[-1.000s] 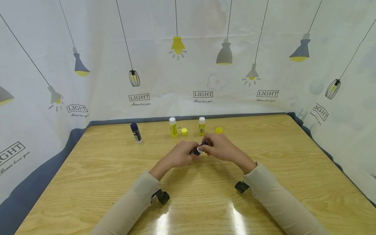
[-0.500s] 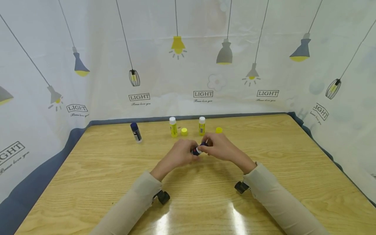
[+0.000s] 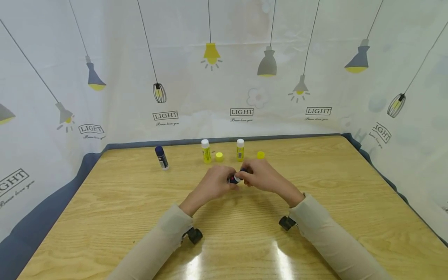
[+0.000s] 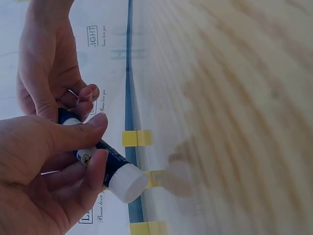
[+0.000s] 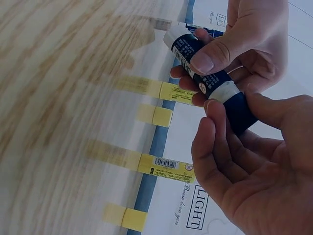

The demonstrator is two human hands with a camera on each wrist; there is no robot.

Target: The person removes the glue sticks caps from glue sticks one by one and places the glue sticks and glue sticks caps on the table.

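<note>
Head view: yellow glue sticks point(image 3: 206, 154) point(image 3: 240, 153), yellow caps point(image 3: 219, 157) point(image 3: 260, 155) beyond hands point(image 3: 215, 182) point(image 3: 263, 175).

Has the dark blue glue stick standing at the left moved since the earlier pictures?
No: in the head view, the dark blue glue stick stands at the same place below the nearest LIGHT sign.

Held glue stick point(image 5: 220, 82): navy label with white print, white base and band, navy cap point(image 5: 239, 113); standing stick point(image 3: 162, 158) likewise navy and white. Left yellow stick point(image 3: 206, 153) and right yellow stick point(image 3: 240, 151) have white tops. Desk point(image 3: 122, 202): light-brown wood grain; backdrop point(image 3: 189, 85) whitish, printed with grey, blue and yellow lamps.
</note>
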